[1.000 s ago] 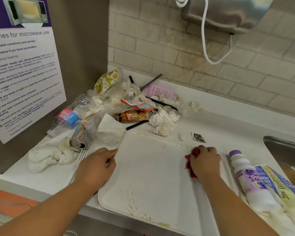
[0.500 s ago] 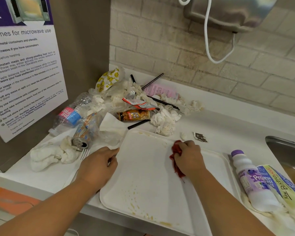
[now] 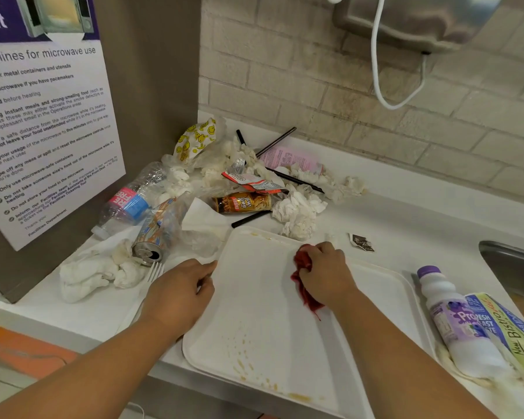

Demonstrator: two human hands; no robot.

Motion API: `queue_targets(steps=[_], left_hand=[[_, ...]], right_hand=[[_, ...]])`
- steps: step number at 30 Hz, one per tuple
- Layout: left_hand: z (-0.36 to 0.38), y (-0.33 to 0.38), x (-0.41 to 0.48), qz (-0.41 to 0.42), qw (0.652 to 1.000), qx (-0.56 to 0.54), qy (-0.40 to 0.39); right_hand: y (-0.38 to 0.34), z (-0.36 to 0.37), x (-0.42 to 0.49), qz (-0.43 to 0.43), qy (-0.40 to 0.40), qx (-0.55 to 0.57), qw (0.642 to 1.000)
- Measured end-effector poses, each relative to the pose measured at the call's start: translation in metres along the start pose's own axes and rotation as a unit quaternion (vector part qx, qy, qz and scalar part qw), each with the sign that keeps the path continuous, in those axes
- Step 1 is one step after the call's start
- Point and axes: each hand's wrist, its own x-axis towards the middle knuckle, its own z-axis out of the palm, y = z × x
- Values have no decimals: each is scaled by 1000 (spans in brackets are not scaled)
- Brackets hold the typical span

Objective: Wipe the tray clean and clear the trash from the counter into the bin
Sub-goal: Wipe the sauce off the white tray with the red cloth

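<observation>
A white tray (image 3: 254,322) lies on the white counter (image 3: 421,225), with brownish drips near its front edge. My right hand (image 3: 325,275) grips a red cloth (image 3: 303,282) and presses it on the tray's upper middle. My left hand (image 3: 179,293) rests on the tray's left rim, fingers over the edge. Trash is heaped behind the tray: crumpled tissues (image 3: 297,213), a crushed can (image 3: 155,234), a clear plastic bottle (image 3: 127,204), a brown snack packet (image 3: 244,202), black straws (image 3: 294,179).
A white plastic fork (image 3: 155,272) lies left of my left hand. At the right lie a white bottle with a purple cap (image 3: 454,322) and a colourful wrapper (image 3: 508,331). A steel sink (image 3: 511,264) is at far right. A poster (image 3: 43,116) hangs on the left wall.
My right hand has slid the red cloth leftward across the tray, from near its right side to its upper middle. My left hand stays on the left rim.
</observation>
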Motion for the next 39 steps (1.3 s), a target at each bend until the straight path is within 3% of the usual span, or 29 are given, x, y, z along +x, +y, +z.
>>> queue_targets(steps=[3,6,13,16,19,25,27,32,37,39], left_hand=[[0,-1,0,0,1000,-11,1],[1,-1,0,2,1000,-17,3],[1,-1,0,4,1000,-7,6],[1,-1,0,6,1000,-10,6],[1,-1,-1,6,1000,-18,9],[0,-1,0,14,1000,-10,7],[1,-2,0,13,1000,-13,6],[2,-4,1,18,1000,-14,4],[2,-5,0,19,1000,-22,3],[2,-4,0,20,1000,-24,4]], right_hand=[[17,-7,-1,64,30,48,996],[17,-7,-2,106,26,-40,993],[-19,-1,4,-82,-46,-4,996],[-3,-9,5,15,-16,26,999],[-8,-5,3,85,-1,-27,996],[-56,5,17,-64,-56,-51,995],[-53,1,20,-55,-73,-41,995],[-55,7,15,43,-8,-62,997],[-84,11,24,-76,-56,-61,994],[-84,8,29,-87,-66,-55,992]])
